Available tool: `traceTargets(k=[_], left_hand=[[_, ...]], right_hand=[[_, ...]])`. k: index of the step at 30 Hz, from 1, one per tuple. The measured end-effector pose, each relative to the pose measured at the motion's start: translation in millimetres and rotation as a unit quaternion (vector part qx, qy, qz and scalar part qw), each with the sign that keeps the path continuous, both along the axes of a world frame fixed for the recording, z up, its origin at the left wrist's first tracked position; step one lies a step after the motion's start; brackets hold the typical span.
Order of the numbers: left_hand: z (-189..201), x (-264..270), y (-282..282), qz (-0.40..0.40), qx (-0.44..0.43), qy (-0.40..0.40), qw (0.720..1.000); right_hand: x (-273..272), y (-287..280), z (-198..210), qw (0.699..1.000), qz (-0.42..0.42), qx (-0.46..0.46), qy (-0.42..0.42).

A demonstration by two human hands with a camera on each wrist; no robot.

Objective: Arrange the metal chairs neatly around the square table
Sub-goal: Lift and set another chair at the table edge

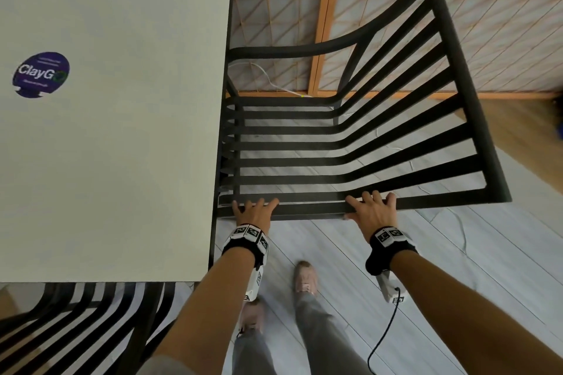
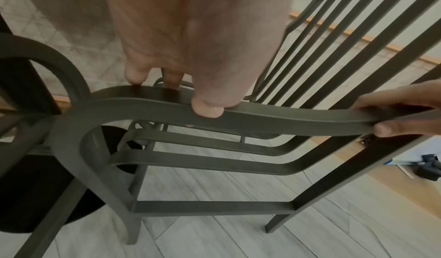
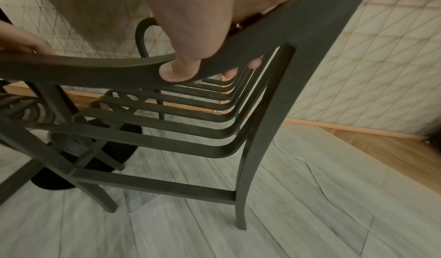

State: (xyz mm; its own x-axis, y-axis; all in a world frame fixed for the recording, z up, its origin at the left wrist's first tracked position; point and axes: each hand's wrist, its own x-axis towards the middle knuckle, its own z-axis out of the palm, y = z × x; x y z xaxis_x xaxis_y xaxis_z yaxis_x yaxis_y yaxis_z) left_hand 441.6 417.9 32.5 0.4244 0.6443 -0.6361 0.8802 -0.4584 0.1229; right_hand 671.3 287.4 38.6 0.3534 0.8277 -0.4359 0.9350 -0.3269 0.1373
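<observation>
A black metal slatted chair (image 1: pixel 463 85) stands at the right side of the pale square table (image 1: pixel 122 131), its seat front against the table edge. Both my hands hold its near armrest (image 1: pixel 310 210). My left hand (image 1: pixel 254 211) grips the armrest at the table end; in the left wrist view its fingers (image 2: pixel 136 75) lie on top and the thumb presses the outer side. My right hand (image 1: pixel 373 211) grips the armrest by the backrest, thumb (image 3: pixel 179 71) underneath and fingers wrapped over. A second black chair (image 1: pixel 91 320) is tucked under the table's near side.
A wood-framed lattice screen (image 1: pixel 326 24) stands close behind the chair, with a white cable (image 1: pixel 274 82) on the floor before it. The table's round black base (image 3: pixel 95 158) sits near the chair legs. My feet (image 1: pixel 304 280) are on grey floorboards. Dark items (image 2: pixel 427 167) lie far right.
</observation>
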Motion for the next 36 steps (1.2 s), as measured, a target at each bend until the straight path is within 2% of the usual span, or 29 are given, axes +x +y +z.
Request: traceTargets(k=[8, 13, 18, 24, 28, 30, 33, 36], left_hand=[[-6, 4, 11, 0.024, 0.025, -0.025, 0.999], [-3, 9, 21, 0.028, 0.013, -0.007, 0.999], [-9, 5, 7, 0.035, 0.005, -0.006, 0.999], [-2, -5, -9, 0.034, 0.039, -0.022, 0.998], [28, -16, -35, 0.03, 0.009, -0.091, 0.995], [50, -30, -56, 0.003, -0.019, -0.108, 0.994], [92, -65, -89, -0.104, -0.039, -0.043, 0.993], [143, -115, -118, -0.2, 0.006, -0.021, 0.979]], right_hand=[[2, 15, -2, 1.0, -0.01, 0.008, 0.006], [7, 27, -3, 1.0, -0.019, 0.013, 0.016], [4, 14, -3, 1.0, -0.013, 0.016, 0.015], [-6, 7, -1, 0.999, -0.001, 0.039, 0.005], [-37, 0, 4, 0.998, 0.032, 0.061, -0.001], [-60, -7, 6, 0.998, 0.047, 0.049, 0.003], [-109, -23, 11, 0.998, 0.056, 0.034, 0.018], [-173, -39, 20, 0.997, 0.05, 0.046, 0.047]])
